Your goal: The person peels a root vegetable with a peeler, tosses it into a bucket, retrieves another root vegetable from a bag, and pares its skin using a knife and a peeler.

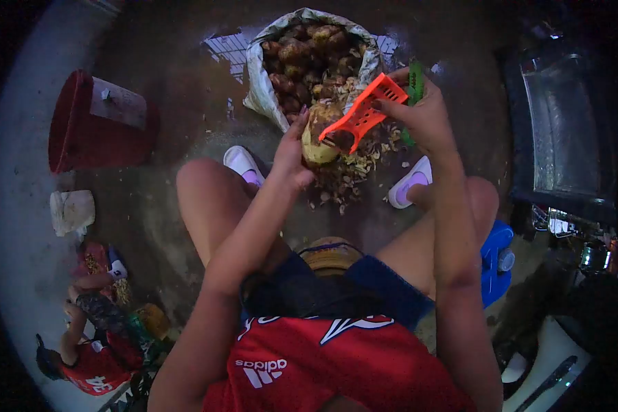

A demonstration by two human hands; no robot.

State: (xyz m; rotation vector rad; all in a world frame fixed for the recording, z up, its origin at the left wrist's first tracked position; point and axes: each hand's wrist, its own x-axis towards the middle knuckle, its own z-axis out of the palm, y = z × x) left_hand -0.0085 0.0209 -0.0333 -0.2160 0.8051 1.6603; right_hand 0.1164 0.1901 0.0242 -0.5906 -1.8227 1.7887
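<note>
My left hand (295, 152) is closed around the left side of a large, partly peeled potato (318, 152), its pale flesh bare at the bottom and brown skin on top. My right hand (422, 113) grips an orange peeler (365, 110) with holes in its handle; its blade end lies at the potato's lower right. A green strip (415, 86) shows beside my right fingers. Just beyond my hands, an open white sack (255, 75) holds several brown potatoes (295, 53). Peel scraps (343, 182) are scattered on the floor below the potato.
A red bucket (72, 127) and a white container (73, 211) are at the left. Another person in red (96, 367) sits at the lower left. At the right are a blue jug (496, 264) and a dark-framed clear bin (563, 130). My feet flank the peelings.
</note>
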